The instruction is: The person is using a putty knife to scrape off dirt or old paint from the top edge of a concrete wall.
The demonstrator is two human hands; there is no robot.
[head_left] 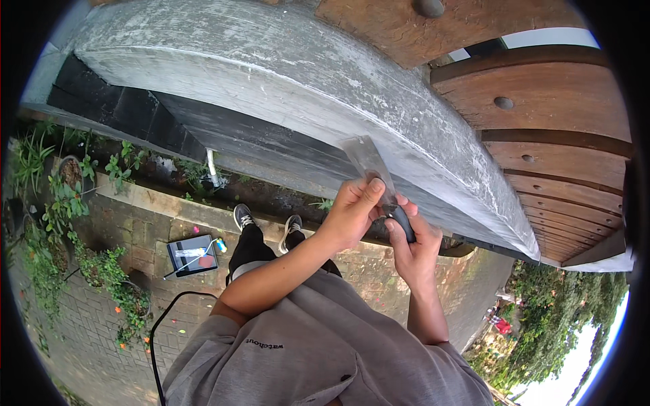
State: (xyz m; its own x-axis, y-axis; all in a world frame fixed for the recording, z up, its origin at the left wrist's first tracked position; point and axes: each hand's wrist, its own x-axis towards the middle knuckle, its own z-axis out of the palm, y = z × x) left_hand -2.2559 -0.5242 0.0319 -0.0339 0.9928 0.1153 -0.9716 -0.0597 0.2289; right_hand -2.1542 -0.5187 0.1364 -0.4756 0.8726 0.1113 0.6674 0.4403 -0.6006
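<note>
A scraper (370, 161) with a flat, wide metal blade and a dark handle is held up in front of the grey ledge. My right hand (416, 243) is wrapped around its dark handle. My left hand (355, 211) pinches the blade's lower part, thumb on top, close to the handle. Beyond the blade's wide end runs the underside of the curved concrete ledge (298, 95), its top face streaked and patchy with worn paint. Whether the blade touches the ledge I cannot tell.
Brown wooden slats (542, 95) with dark gaps line the upper right. On the brick paving (101, 345) lies a dark tray (178, 268) holding a roller-like tool and a small blue-and-white item. Potted plants (139, 287) stand at left. A white pipe (212, 169) rises from the planting strip by my shoes.
</note>
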